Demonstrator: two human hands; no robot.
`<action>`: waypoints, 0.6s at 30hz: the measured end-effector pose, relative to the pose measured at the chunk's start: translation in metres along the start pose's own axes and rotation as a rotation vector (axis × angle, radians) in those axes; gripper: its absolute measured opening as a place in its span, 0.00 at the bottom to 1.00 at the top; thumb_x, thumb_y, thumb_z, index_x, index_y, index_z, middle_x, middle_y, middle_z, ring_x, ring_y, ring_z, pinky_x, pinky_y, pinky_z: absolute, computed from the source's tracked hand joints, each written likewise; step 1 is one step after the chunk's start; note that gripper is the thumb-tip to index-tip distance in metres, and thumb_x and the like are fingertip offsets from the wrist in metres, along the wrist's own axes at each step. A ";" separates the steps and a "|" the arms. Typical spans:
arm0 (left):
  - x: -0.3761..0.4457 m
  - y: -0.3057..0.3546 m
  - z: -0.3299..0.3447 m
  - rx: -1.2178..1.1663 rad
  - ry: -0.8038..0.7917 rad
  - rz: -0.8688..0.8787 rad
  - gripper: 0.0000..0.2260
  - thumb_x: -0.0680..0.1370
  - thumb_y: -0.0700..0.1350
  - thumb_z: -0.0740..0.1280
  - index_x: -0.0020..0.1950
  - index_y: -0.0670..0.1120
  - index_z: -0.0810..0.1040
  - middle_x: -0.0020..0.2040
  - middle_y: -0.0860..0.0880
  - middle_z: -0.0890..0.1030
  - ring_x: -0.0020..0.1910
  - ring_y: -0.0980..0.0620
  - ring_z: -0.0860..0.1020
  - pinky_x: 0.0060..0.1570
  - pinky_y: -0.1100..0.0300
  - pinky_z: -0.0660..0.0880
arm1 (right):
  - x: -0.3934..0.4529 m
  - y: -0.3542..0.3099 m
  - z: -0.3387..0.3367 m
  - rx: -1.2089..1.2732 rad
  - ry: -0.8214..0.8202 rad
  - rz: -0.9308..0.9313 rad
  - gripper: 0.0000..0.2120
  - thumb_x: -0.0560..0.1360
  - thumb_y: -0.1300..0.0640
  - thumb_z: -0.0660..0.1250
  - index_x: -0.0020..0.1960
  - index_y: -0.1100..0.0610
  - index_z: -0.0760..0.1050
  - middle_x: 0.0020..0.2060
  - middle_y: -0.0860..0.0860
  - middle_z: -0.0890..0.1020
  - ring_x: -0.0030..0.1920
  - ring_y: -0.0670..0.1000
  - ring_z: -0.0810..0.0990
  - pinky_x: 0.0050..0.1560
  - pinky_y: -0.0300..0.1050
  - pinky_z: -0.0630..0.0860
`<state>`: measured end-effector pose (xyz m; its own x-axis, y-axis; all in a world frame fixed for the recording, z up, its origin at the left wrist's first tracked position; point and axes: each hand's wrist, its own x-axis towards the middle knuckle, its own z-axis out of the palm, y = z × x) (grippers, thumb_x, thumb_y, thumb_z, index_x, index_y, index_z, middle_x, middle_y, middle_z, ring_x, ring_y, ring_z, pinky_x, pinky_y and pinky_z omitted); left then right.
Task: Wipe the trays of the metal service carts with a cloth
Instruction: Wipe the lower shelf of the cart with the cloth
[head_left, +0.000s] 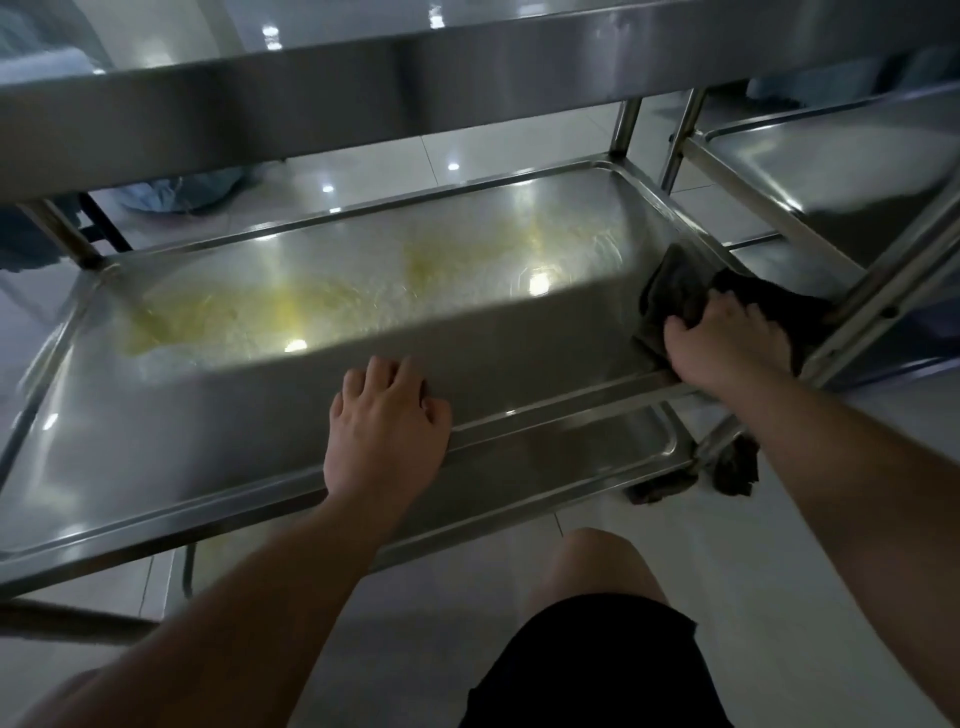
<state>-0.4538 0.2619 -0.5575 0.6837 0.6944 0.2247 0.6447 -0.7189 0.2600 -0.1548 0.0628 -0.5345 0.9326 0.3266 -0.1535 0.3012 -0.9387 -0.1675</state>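
The middle tray (260, 415) of a stainless service cart fills the view, with yellowish smears across its far half. My left hand (387, 426) lies flat on the tray's near rim, fingers spread, holding nothing. My right hand (727, 338) presses a dark cloth (675, 291) against the tray's right end near the corner post; part of the cloth hangs over the rim. The top tray (363, 88) runs overhead and the bottom tray (545, 467) shows below.
A second metal cart (841, 171) stands close on the right, its posts almost touching. A dark caster wheel (735, 467) sits at the near right corner. My knee and black shorts (597, 649) are below, over a pale tiled floor.
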 end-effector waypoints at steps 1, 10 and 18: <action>0.000 0.001 -0.001 -0.003 -0.010 -0.004 0.10 0.80 0.55 0.56 0.55 0.53 0.72 0.54 0.52 0.71 0.53 0.49 0.68 0.57 0.49 0.71 | -0.017 -0.014 0.005 0.016 0.010 -0.026 0.37 0.81 0.36 0.48 0.85 0.55 0.53 0.84 0.53 0.56 0.83 0.58 0.55 0.80 0.60 0.55; 0.003 -0.027 -0.034 -0.070 -0.203 0.064 0.15 0.84 0.53 0.56 0.68 0.51 0.73 0.66 0.49 0.75 0.68 0.46 0.73 0.66 0.48 0.69 | -0.166 -0.125 0.069 0.033 0.110 -0.657 0.34 0.81 0.33 0.48 0.79 0.49 0.70 0.76 0.47 0.74 0.77 0.53 0.69 0.76 0.57 0.63; -0.069 -0.196 -0.095 0.027 -0.133 -0.235 0.19 0.86 0.59 0.54 0.72 0.53 0.72 0.76 0.48 0.69 0.76 0.44 0.68 0.73 0.40 0.65 | -0.073 -0.097 0.026 -0.007 -0.030 -0.301 0.39 0.76 0.30 0.50 0.82 0.48 0.61 0.82 0.49 0.63 0.81 0.58 0.61 0.78 0.62 0.62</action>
<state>-0.6598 0.3579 -0.5350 0.5519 0.8332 0.0352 0.7987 -0.5402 0.2651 -0.2571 0.1331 -0.5322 0.7948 0.5935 -0.1265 0.5649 -0.7998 -0.2031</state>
